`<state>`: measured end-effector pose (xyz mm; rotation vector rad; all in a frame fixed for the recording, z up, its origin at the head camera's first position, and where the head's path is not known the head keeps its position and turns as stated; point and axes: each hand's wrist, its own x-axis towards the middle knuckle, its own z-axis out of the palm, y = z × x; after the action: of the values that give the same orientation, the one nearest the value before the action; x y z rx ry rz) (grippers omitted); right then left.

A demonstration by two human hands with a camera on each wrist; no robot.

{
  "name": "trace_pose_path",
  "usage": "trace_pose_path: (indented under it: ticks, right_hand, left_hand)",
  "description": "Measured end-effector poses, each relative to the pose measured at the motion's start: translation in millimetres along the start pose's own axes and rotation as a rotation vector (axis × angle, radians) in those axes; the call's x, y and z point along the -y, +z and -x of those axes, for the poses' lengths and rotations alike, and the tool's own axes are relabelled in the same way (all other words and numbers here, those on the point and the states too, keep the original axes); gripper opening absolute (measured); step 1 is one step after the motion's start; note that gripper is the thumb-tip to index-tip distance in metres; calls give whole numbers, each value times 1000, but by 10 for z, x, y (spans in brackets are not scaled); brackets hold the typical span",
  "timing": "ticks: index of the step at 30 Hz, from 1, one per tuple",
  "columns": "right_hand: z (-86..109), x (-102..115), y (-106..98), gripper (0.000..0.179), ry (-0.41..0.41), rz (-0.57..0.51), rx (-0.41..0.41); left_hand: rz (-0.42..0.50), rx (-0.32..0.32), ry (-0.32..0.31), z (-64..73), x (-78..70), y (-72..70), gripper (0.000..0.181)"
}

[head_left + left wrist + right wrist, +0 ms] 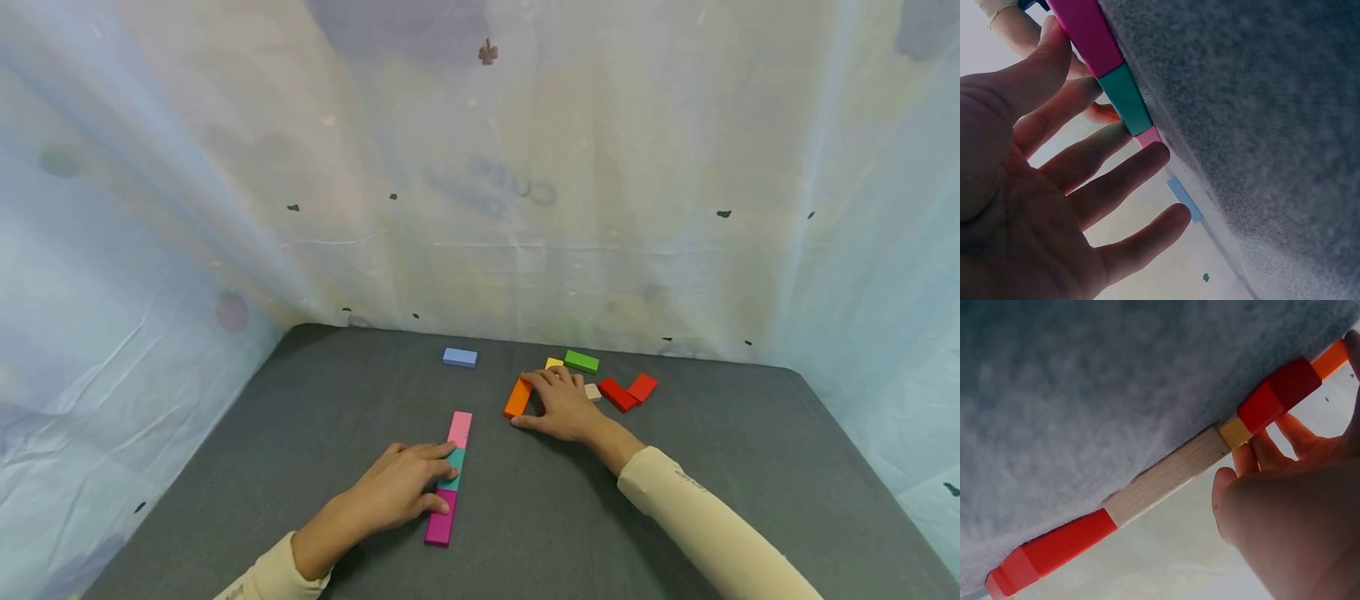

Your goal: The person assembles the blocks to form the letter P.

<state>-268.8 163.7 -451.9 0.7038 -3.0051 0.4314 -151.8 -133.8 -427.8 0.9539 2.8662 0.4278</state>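
A row of magenta [441, 518], teal [452, 471] and pink [460, 429] blocks lies end to end on the dark grey table. My left hand [401, 483] rests along the row's left side. Its fingers are spread and only slightly bent; the thumb is at the magenta block, other fingertips at the teal one. My right hand [562, 408] pinches an orange block [517, 397] lengthwise, thumb at its near end and index finger at its far end. In the right wrist view, a dark red block [1280, 392] sits by that hand; in the head view it is hidden.
Around the right hand lie a yellow block [553, 362], a green block [582, 361], a pale wooden block [592, 392] and two touching red blocks [617, 395]. A light blue block [460, 357] lies at the back, before the hanging sheet [480, 275].
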Motion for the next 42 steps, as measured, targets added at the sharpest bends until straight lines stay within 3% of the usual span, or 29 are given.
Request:
trace_pose_path:
  ticks: [11, 17, 22, 29, 42]
  right_hand:
    - [35, 4, 7, 81, -26, -56, -24]
    - [41, 33, -57, 81, -80, -90, -44]
    - [75, -2, -94, 81, -68, -149, -69]
    - [115, -75, -149, 80, -62, -161, -145]
    - [117, -8, -194, 79, -74, -210, -160]
  left_hand:
    - [6, 25, -4, 11, -9, -7, 46]
    - [21, 36, -18, 19, -18, -33, 46]
    - [32, 51, -28, 19, -26, -30, 46]
    - [5, 28, -6, 13, -13, -24, 45]
    - [-8, 21, 7, 18, -15, -36, 46]
